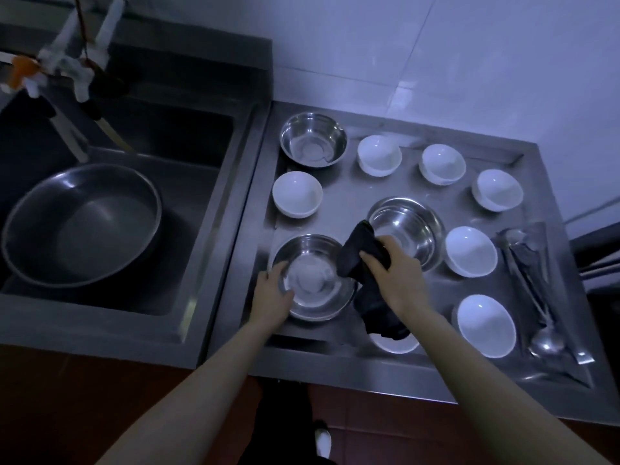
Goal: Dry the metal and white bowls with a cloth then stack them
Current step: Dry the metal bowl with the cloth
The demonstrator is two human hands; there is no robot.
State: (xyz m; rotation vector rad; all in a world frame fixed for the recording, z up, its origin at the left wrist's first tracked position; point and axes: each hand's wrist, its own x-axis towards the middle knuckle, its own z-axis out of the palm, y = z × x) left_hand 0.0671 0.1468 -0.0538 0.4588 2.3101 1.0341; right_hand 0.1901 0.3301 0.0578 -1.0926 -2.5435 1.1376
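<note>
Three metal bowls stand on the steel drainboard (352, 209): one at the back left (313, 139), one in the middle (407, 231), one at the front left (313, 280). My left hand (271, 292) grips the near-left rim of the front bowl. My right hand (397, 273) holds a dark cloth (362, 260) bunched just right of that bowl, with its tail hanging toward the front edge. Several white bowls sit around them, such as one at the left (297, 194) and one at the front right (486, 325). Another white bowl (396, 344) is mostly hidden under the cloth.
A sink (188, 135) on the left holds a large dark pan (80, 226) under white taps (73, 62). Tongs and a ladle (533, 280) lie along the drainboard's right side. A tiled wall stands behind; red floor and a shoe show below.
</note>
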